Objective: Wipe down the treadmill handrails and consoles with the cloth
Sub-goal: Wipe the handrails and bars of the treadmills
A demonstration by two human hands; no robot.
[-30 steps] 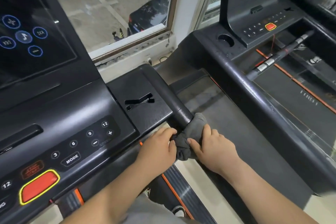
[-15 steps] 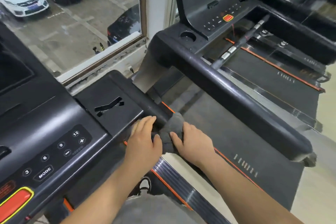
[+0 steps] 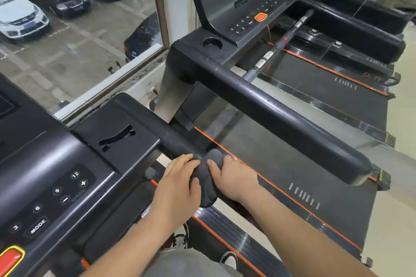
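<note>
A dark grey cloth [image 3: 208, 175] is wrapped over the near treadmill's right handrail [image 3: 173, 139], a black bar running from the console corner toward me. My left hand [image 3: 179, 183] holds the cloth from the left, fingers pointing up along the rail. My right hand [image 3: 234, 179] grips the cloth from the right, fingers curled over the far side. The rail under the cloth is hidden. The near treadmill's console [image 3: 54, 186] with number keys and a MODE key fills the lower left.
A second treadmill stands to the right, with its thick black handrail [image 3: 281, 117], console [image 3: 243, 13], cup holder [image 3: 212, 44] and belt [image 3: 304, 175]. A window [image 3: 74, 36] over parked cars lies ahead on the left. My shoes [image 3: 182, 238] stand below.
The view has swung right and tilted, showing more of the second treadmill. Both hands stay on the cloth at about the same spot on the rail.
</note>
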